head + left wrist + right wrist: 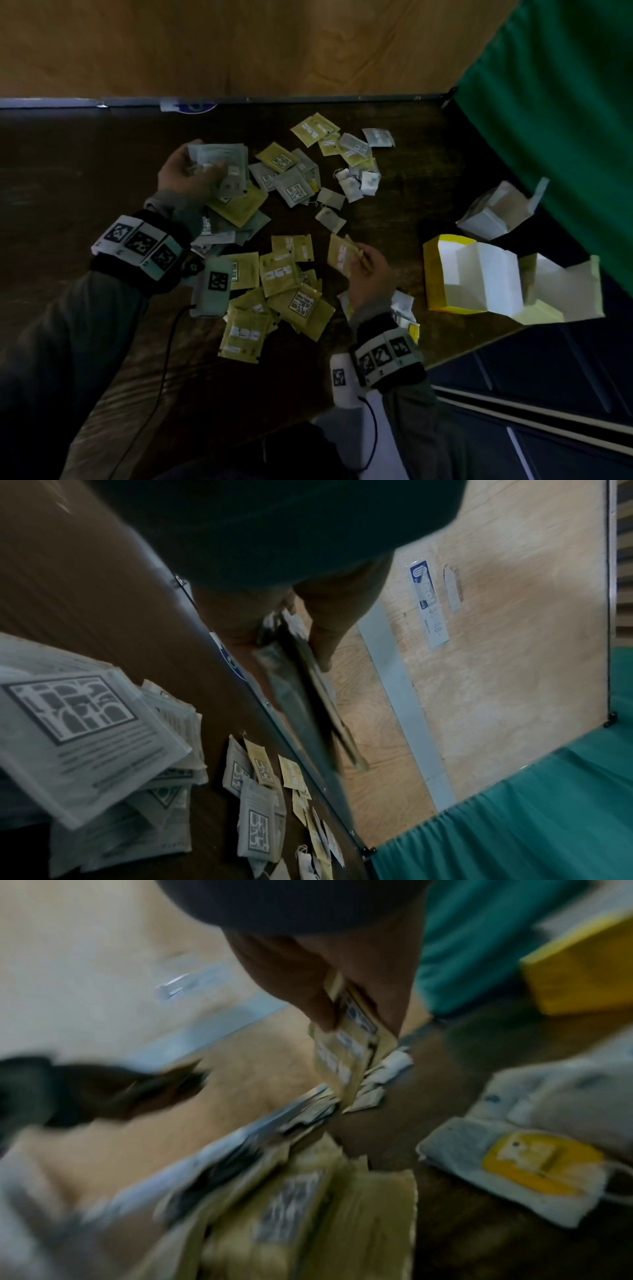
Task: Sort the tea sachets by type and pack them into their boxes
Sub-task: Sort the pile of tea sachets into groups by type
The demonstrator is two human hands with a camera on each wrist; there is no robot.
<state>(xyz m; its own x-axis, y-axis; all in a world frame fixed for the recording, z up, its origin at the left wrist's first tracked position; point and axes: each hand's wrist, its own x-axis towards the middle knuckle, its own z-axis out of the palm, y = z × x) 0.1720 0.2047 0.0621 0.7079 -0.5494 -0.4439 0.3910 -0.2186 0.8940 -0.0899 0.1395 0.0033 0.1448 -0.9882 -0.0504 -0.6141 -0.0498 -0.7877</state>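
Yellow and grey tea sachets lie scattered over a dark table (pixel 85 192). My left hand (pixel 186 174) grips a stack of grey sachets (pixel 224 164) above the pile's left side; the left wrist view shows that stack (pixel 301 696) edge-on between thumb and fingers. My right hand (pixel 368 270) pinches a few yellow sachets (pixel 339 255) just above the table, blurred in the right wrist view (pixel 346 1047). An open yellow box (pixel 455 274) stands to the right, with a white box (pixel 493 212) behind it.
Loose white tea bags (pixel 356 181) with strings lie at the far right of the pile, and more by my right wrist (pixel 402 308). A plywood wall (pixel 239 44) backs the table. Green cloth (pixel 555 120) hangs on the right. A cable runs from each wrist camera.
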